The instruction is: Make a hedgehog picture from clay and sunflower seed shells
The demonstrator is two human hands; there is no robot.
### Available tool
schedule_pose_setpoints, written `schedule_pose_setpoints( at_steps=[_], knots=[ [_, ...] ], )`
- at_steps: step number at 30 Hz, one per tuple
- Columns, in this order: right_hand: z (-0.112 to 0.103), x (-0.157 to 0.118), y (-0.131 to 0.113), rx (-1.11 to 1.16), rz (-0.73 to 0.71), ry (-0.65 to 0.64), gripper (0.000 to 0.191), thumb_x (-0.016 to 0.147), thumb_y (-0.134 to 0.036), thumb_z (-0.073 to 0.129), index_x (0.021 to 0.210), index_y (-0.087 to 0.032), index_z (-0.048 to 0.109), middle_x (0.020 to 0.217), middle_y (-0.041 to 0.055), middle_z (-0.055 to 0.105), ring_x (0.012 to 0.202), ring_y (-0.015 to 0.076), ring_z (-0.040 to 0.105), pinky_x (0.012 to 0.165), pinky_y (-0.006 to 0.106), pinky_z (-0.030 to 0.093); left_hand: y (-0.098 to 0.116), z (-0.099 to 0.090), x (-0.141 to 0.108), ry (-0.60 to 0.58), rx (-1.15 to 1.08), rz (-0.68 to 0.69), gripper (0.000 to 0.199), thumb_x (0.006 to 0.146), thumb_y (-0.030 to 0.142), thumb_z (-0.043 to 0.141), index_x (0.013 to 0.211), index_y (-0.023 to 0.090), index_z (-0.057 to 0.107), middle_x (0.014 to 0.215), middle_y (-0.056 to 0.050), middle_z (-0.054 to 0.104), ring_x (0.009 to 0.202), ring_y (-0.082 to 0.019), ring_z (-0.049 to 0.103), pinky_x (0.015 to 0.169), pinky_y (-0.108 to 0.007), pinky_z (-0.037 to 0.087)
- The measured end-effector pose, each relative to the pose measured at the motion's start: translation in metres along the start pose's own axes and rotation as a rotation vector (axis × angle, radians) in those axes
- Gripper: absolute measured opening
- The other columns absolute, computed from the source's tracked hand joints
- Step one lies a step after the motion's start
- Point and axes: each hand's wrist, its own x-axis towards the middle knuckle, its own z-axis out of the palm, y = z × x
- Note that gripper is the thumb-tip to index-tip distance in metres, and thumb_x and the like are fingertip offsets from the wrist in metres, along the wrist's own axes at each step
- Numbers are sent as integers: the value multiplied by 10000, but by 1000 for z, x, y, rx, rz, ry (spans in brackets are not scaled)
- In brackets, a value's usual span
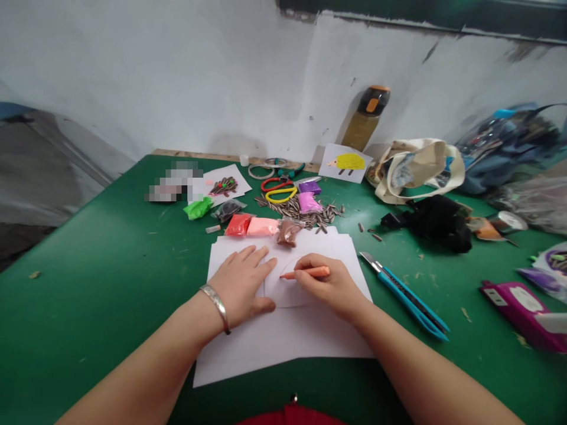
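Observation:
White paper sheets (283, 336) lie stacked on the green table (110, 277) in front of me. My left hand (243, 283) rests on the upper sheet with fingers spread, a silver bracelet at its wrist. An orange pen (313, 272) is pinched in my right hand (330, 283), its tip pointing left and at the paper. A faint curved line shows near the pen. Packets of red clay (238, 225), pink clay (262, 226) and brown clay (289, 233) lie along the far edge of the sheets.
Sunflower seeds (283, 208) and scissors with yellow handles (281, 195) lie beyond the packets. A blue cutter (410, 301) is right of the paper, a magenta box (520, 313) farther right. Against the wall stand a hedgehog picture (345, 162) and a bottle (362, 124), beside a cloth bag (416, 168).

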Motion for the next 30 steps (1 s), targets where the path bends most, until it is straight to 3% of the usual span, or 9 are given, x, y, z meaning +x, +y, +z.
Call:
schedule_pose_setpoints(
  at_steps=[6,14,20,30],
  knots=[
    [-4,-1,3,-57,13,19,113,767,-165,510,683,-201,577,749,-3,683,779,178,676,604,227,425,-1,0,-1,11,-4,7,740,686,483,661,1339,195,467,1456,-141,372,1332,-363,306,1074,-510,282],
    [-18,0,-2,-34,133,26,114,731,-186,507,622,-200,539,612,-2,646,710,193,679,535,224,386,-2,4,-1,23,-21,-6,752,679,489,671,1345,211,459,1477,-129,347,1351,-365,278,1085,-508,265],
    [-29,1,-3,-98,187,80,124,691,-175,500,574,-187,537,613,0,696,482,108,496,430,222,253,-6,9,0,47,-25,12,753,683,517,658,1345,218,459,1474,-130,350,1346,-371,283,1077,-527,273],
    [-44,5,10,-110,201,163,130,670,-182,484,550,-184,536,579,13,681,492,112,430,440,238,257,-6,8,0,37,12,12,753,693,523,651,1351,217,448,1478,-132,346,1346,-368,285,1068,-524,285]
  ],
)
